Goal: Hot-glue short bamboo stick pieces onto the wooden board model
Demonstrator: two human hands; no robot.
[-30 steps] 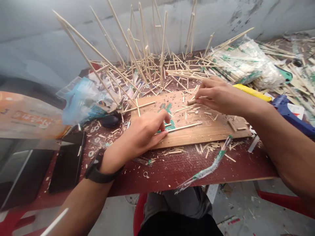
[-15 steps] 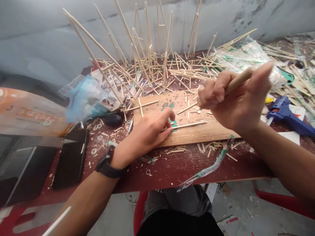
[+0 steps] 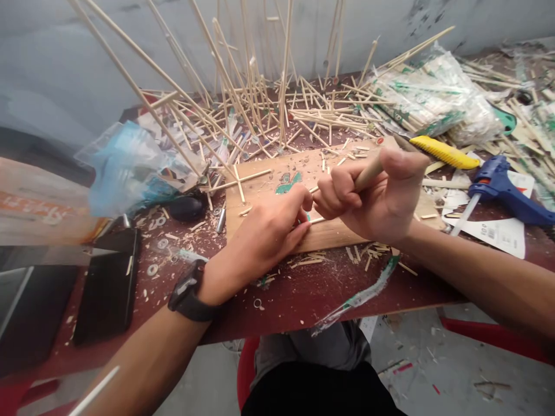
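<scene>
My left hand (image 3: 275, 222) rests on the wooden board (image 3: 260, 167), its thumb and forefinger pinching a thin wooden stick (image 3: 317, 220). To its right, my right hand (image 3: 373, 193) is closed round a tool with a round wooden handle (image 3: 370, 173). The tool's working end is hidden below the fist, so its kind does not show. Both hands are close together over the board. A crossed pair of sticks (image 3: 237, 182) lies at the board's left end, and a green patch (image 3: 288, 184) marks its surface.
Tall stick frames (image 3: 284, 75) rise behind the board. On the right lie a yellow utility knife (image 3: 446, 153), a blue glue gun (image 3: 498, 188) and bagged sticks (image 3: 429, 98). A phone (image 3: 106, 289) and a blue plastic bag (image 3: 125, 167) are on the left. Wood scraps litter the table.
My right hand has come down and left with the wooden-handled tool, close to my left hand. My left hand keeps its pinch on the stick. The view has shifted slightly.
</scene>
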